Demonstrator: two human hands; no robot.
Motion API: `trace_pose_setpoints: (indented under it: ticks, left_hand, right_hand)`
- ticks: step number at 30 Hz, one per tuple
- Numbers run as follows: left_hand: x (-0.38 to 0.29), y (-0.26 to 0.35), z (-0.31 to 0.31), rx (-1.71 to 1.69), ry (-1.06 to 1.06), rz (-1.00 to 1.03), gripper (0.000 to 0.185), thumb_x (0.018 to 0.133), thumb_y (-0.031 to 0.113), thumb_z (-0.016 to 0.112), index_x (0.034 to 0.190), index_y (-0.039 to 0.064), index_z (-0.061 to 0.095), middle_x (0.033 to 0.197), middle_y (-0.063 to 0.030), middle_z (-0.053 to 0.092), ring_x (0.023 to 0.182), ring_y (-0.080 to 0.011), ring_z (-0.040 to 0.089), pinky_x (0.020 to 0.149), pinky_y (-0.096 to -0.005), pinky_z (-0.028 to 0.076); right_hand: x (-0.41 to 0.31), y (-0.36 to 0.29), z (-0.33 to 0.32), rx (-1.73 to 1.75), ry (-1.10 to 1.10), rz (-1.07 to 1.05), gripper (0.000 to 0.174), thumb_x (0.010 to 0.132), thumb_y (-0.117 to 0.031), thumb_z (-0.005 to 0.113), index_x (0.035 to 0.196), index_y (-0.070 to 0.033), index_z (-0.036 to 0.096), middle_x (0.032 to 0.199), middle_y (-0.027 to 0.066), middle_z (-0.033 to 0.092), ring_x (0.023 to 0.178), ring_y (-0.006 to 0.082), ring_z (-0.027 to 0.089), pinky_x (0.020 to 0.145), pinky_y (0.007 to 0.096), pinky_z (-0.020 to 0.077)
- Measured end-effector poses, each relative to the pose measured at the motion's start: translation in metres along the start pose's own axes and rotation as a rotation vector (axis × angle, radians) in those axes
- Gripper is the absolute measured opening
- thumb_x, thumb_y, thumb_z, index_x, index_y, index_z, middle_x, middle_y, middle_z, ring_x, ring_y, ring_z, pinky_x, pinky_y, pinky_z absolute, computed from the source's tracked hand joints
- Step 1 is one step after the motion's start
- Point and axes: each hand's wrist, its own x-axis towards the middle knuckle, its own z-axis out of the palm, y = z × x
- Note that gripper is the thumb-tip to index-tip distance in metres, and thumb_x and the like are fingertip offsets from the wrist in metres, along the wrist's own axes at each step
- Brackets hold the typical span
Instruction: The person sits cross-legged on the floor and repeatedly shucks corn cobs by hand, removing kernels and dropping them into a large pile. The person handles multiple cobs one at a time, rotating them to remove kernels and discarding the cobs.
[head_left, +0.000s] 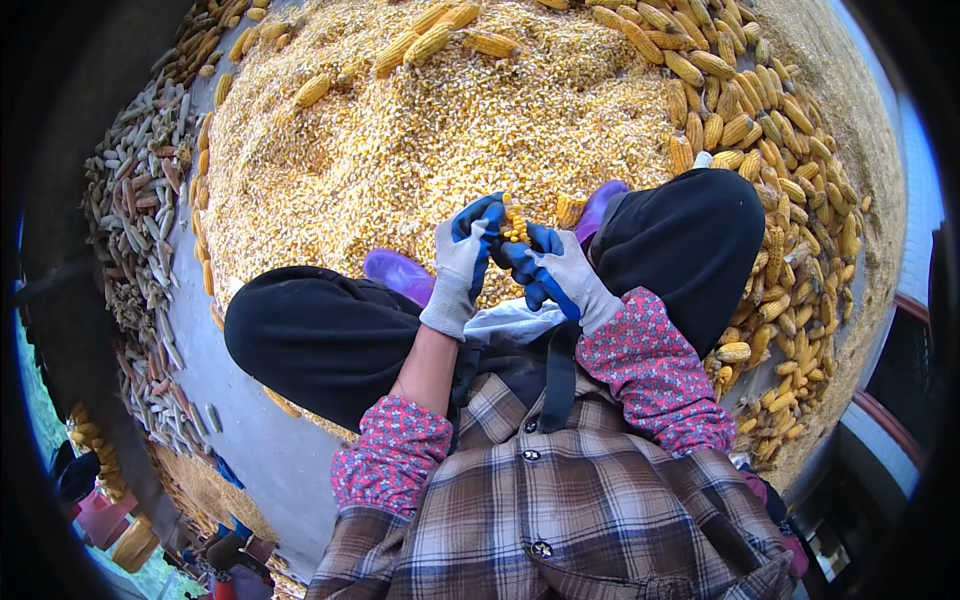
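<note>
Both hands wear grey knit gloves with blue coated fingers and meet above my lap. My left hand (469, 251) grips a partly shelled corn cob (514, 219) that stands roughly upright between the hands. My right hand (551, 266) closes around its lower part from the other side; the fingers hide much of the cob. Yellow kernels show on the visible side. Beyond the hands spreads a broad heap of loose corn kernels (420, 150). A short piece of corn cob (570, 210) lies on it by the right purple shoe (601, 206).
Unshelled corn ears (795, 172) are piled at the right, and a few ears (435, 37) lie atop the kernels. Bare cobs (139, 195) line the left across the grey floor (247, 450). Part of another person (240, 574) shows at lower left.
</note>
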Motion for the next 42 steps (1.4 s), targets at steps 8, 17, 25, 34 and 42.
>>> trace_pose_setpoints:
  ticks: [8, 17, 25, 34, 42]
  left_hand:
    - [-0.007, 0.008, 0.004, -0.364, -0.072, -0.099, 0.033, 0.09, 0.026, 0.05, 0.109, 0.0, 0.054, 0.057, 0.0037, 0.042, 0.048, -0.0053, 0.039, 0.045, -0.0192, 0.035]
    - [-0.003, 0.011, 0.003, 1.027, 0.134, 0.259, 0.037, 0.08, 0.034, 0.061, 0.071, 0.0, 0.051, 0.058, -0.0129, 0.051, 0.05, -0.0251, 0.051, 0.051, -0.0346, 0.041]
    - [-0.008, 0.016, 0.004, 1.317, -0.011, 0.028, 0.046, 0.076, 0.049, 0.058, 0.074, 0.003, 0.06, 0.068, -0.0179, 0.06, 0.066, -0.0332, 0.06, 0.059, -0.0434, 0.045]
    - [-0.008, 0.005, -0.002, 1.043, -0.077, 0.122, 0.028, 0.081, 0.027, 0.056, 0.072, 0.001, 0.057, 0.059, -0.0132, 0.056, 0.057, -0.0228, 0.058, 0.052, -0.036, 0.043]
    - [-0.007, -0.003, 0.006, 0.12, -0.051, -0.133, 0.035, 0.09, 0.034, 0.045, 0.075, 0.004, 0.054, 0.062, -0.0076, 0.056, 0.047, -0.0157, 0.052, 0.043, -0.0255, 0.042]
  right_hand:
    - [0.001, -0.004, 0.001, 0.139, -0.062, 0.004, 0.023, 0.083, -0.018, 0.059, 0.096, 0.0, 0.055, 0.067, 0.0011, 0.05, 0.05, 0.0074, 0.048, 0.037, 0.0215, 0.0414]
    - [0.017, 0.016, -0.004, -0.711, 0.288, -0.202, 0.047, 0.073, -0.02, 0.065, 0.114, -0.002, 0.05, 0.079, 0.0177, 0.061, 0.07, 0.0259, 0.061, 0.064, 0.0331, 0.0466]
    - [0.013, 0.01, 0.002, -1.024, 0.237, -0.24, 0.049, 0.072, -0.022, 0.064, 0.115, -0.006, 0.046, 0.082, 0.0209, 0.059, 0.079, 0.0364, 0.058, 0.07, 0.0423, 0.0456]
    - [0.009, -0.005, -0.004, -0.794, 0.131, -0.162, 0.045, 0.07, -0.017, 0.067, 0.111, -0.006, 0.051, 0.072, 0.0165, 0.059, 0.068, 0.027, 0.061, 0.066, 0.0355, 0.0492]
    - [0.013, -0.007, -0.011, -0.128, 0.074, -0.081, 0.043, 0.082, -0.009, 0.058, 0.122, 0.001, 0.046, 0.063, 0.0053, 0.055, 0.044, 0.0104, 0.052, 0.035, 0.024, 0.0421]
